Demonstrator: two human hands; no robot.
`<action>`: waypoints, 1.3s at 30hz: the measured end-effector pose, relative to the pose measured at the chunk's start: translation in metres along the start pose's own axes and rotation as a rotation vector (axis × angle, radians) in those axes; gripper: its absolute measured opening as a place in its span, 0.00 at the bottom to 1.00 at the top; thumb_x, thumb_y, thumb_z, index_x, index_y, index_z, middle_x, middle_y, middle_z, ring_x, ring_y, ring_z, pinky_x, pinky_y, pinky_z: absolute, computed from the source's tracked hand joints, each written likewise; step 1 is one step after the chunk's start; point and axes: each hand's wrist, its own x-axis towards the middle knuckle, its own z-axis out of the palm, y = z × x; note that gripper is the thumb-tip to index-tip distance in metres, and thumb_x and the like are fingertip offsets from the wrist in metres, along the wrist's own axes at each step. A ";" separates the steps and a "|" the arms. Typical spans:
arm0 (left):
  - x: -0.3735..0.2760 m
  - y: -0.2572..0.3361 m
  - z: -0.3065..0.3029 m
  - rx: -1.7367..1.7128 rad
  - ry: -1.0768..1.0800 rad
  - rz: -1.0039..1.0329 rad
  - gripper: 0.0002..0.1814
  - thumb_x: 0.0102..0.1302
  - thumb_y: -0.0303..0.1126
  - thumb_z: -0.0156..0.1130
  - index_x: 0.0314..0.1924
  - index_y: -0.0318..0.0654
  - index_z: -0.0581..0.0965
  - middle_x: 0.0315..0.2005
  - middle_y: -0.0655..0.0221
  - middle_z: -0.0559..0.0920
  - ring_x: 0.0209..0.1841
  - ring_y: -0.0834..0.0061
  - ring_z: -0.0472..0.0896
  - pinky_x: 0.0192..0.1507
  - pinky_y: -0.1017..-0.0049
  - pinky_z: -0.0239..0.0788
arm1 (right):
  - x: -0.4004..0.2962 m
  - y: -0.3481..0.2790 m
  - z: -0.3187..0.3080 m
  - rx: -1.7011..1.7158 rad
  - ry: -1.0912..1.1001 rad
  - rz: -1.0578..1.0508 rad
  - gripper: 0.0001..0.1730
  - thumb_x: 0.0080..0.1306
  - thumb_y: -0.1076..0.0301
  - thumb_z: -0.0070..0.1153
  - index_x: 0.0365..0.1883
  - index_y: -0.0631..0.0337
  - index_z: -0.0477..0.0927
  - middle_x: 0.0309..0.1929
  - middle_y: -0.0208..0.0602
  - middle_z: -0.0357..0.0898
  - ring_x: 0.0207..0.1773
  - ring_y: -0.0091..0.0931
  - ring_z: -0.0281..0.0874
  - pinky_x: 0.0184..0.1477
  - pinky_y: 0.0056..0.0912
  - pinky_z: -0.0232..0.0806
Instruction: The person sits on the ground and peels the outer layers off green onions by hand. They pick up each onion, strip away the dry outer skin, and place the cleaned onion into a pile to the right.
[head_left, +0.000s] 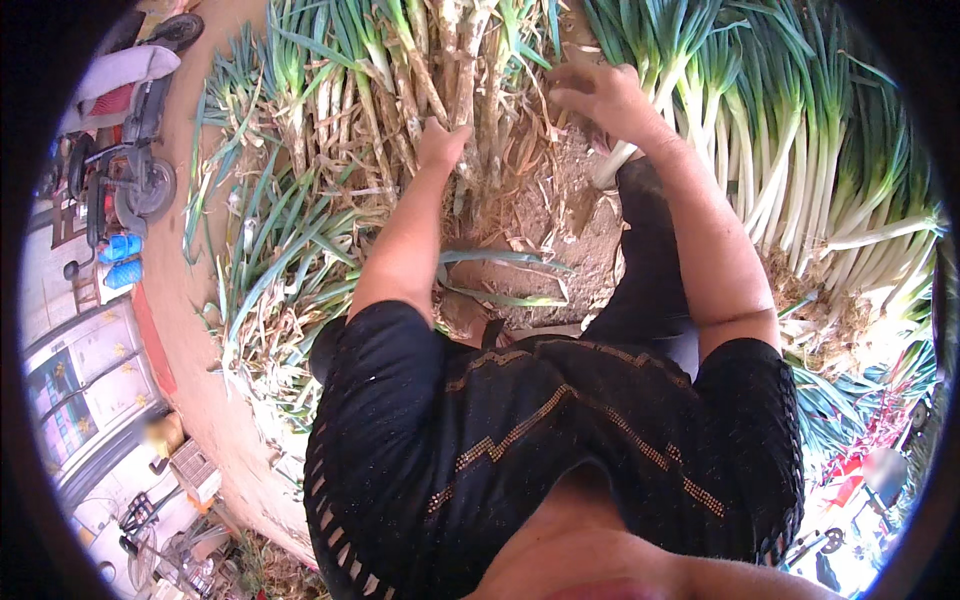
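My left hand (442, 144) is closed around a soil-stained green onion stalk (424, 84) in the unpeeled pile at the front. Dry brown outer leaves (529, 146) cling to the stalks and litter the ground beside it. To the right, my right hand (604, 96) hovers over the gap between two piles, its fingers apart and slightly bent; I see nothing held in it. Close by its wrist, a clean green onion with a white stem (616, 163) leans toward my dark-trousered leg (649, 232). Part of that stem is hidden behind the wrist.
A row of cleaned green onions (795, 172) lies on the right, roots toward me. Stripped leaves (277, 262) heap up on the left. Beyond the dirt path (199, 330) stand a parked three-wheeler (135, 142) and blue containers (121, 261). Another person (885, 472) is at lower right.
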 end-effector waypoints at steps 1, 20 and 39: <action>-0.006 0.008 -0.012 -0.080 -0.038 0.045 0.46 0.50 0.45 0.65 0.61 0.27 0.54 0.45 0.48 0.75 0.41 0.61 0.78 0.52 0.66 0.66 | -0.003 -0.010 -0.002 0.023 -0.021 0.042 0.21 0.58 0.56 0.56 0.45 0.59 0.75 0.38 0.42 0.79 0.43 0.30 0.77 0.47 0.31 0.67; -0.155 0.057 -0.049 -0.491 -0.115 0.463 0.18 0.62 0.32 0.55 0.50 0.30 0.70 0.43 0.59 0.77 0.46 0.71 0.75 0.49 0.72 0.65 | -0.024 -0.056 0.100 0.887 -0.217 0.637 0.19 0.62 0.56 0.51 0.43 0.62 0.76 0.34 0.34 0.74 0.28 0.21 0.66 0.30 0.28 0.61; -0.075 0.030 -0.036 -0.447 0.177 0.128 0.29 0.54 0.36 0.61 0.52 0.30 0.62 0.34 0.56 0.79 0.27 0.62 0.80 0.33 0.59 0.73 | 0.009 -0.036 0.057 1.496 -0.182 0.501 0.06 0.66 0.67 0.46 0.36 0.57 0.65 0.17 0.20 0.59 0.16 0.13 0.53 0.17 0.16 0.50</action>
